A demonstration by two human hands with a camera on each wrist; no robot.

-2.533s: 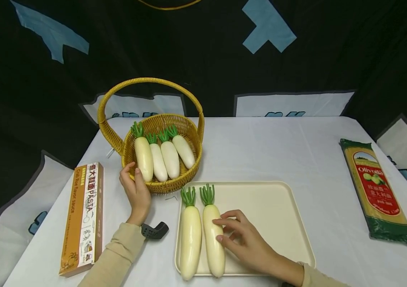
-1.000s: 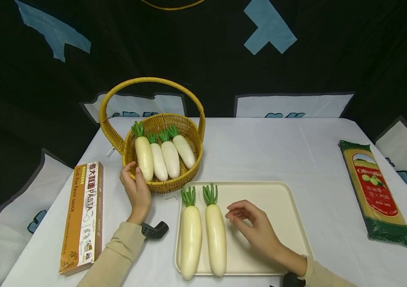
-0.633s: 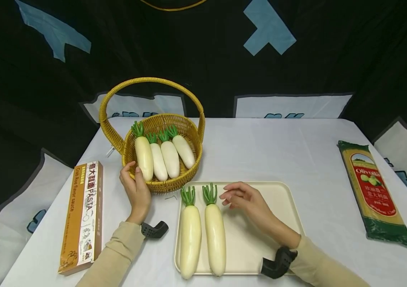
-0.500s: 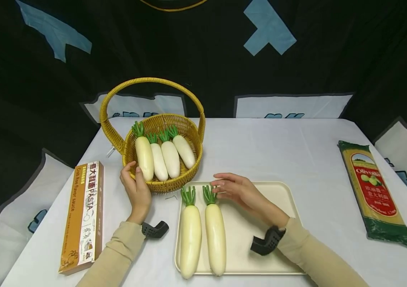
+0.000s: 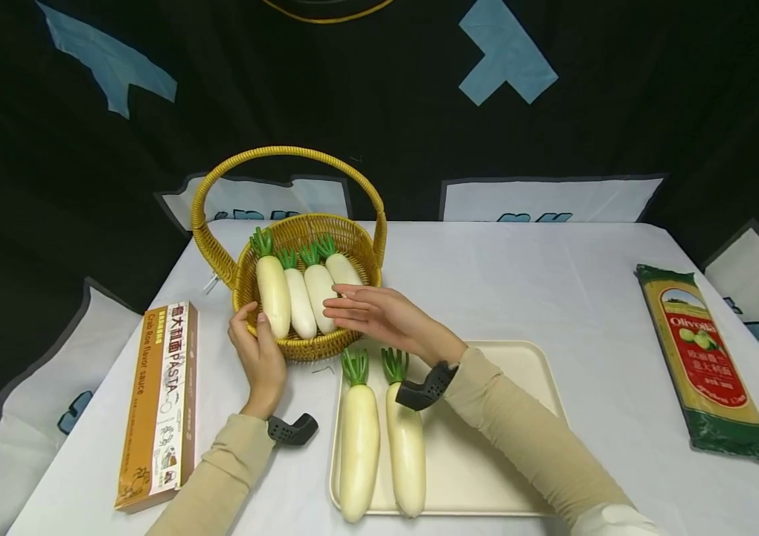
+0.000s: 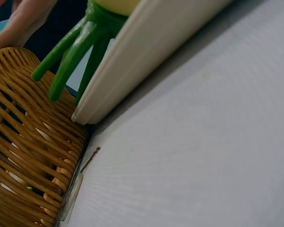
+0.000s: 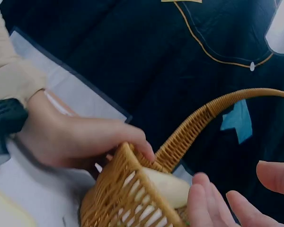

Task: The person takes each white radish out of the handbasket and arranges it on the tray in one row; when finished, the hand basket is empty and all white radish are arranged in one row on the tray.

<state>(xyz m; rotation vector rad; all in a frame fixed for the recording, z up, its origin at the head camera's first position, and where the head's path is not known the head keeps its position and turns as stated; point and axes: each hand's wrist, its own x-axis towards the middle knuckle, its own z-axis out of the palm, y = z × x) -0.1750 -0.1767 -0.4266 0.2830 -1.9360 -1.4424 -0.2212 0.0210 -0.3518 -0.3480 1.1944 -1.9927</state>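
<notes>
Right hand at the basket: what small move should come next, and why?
Probably lower the right hand and pinch the third radish from the left in the head view: its fingertips overlap that radish there, extended and holding nothing, while the left hand grips the rim of the basket, which should steady it.

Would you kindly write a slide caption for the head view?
Left hand grips a basket of four white radishes, right hand extended over it, two more radishes on a tray.
</notes>
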